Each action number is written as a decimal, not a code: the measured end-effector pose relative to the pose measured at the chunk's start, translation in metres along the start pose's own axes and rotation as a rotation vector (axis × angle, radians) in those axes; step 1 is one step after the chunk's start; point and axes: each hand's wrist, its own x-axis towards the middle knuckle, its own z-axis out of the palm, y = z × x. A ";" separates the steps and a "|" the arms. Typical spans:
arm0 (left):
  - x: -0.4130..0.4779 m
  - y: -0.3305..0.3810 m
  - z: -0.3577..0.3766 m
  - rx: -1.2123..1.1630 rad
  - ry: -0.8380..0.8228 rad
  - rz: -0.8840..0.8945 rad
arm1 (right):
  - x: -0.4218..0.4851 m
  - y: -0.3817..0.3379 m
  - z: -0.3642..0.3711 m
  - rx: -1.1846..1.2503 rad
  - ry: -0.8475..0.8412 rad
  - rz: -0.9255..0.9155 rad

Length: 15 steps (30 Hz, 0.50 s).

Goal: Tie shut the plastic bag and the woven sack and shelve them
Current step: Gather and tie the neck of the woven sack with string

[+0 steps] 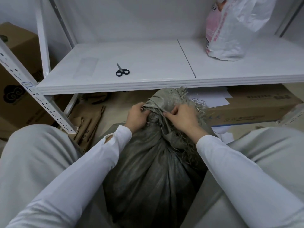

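Observation:
A full grey-green woven sack (148,175) stands on the floor between my knees, its gathered neck with frayed edges rising just below the shelf's front edge. My left hand (137,116) grips the bunched neck from the left. My right hand (181,118) pinches a fold of the neck from the right. A white plastic bag (230,28) with a pink package inside stands upright on the white shelf (148,63) at the far right; its top is cut off by the frame.
Black-handled scissors (122,71) lie on the shelf left of centre. A perforated white upright (37,96) slants at the left. Cardboard boxes (18,66) stand at the left, a long flat box (253,106) with papers lies under the shelf, cardboard scraps (88,122) on the floor.

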 end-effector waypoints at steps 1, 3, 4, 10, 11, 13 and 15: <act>0.000 0.000 -0.001 -0.042 -0.004 -0.015 | 0.000 -0.001 0.001 0.038 -0.018 0.000; -0.002 0.002 -0.004 -0.128 -0.018 -0.035 | -0.001 -0.002 0.001 0.096 -0.047 0.015; -0.004 0.003 -0.006 -0.180 -0.032 -0.039 | -0.001 -0.002 0.002 0.120 -0.068 0.037; -0.013 0.009 -0.019 -0.456 -0.199 -0.091 | 0.001 -0.008 0.006 0.361 -0.160 0.119; -0.014 0.008 -0.021 -0.495 -0.226 -0.110 | 0.001 -0.011 0.008 0.442 -0.171 0.110; -0.013 0.006 -0.026 -0.566 -0.284 -0.138 | 0.000 -0.016 0.013 0.592 -0.191 0.134; -0.012 0.003 -0.031 -0.661 -0.336 -0.155 | -0.002 -0.023 0.015 0.687 -0.194 0.104</act>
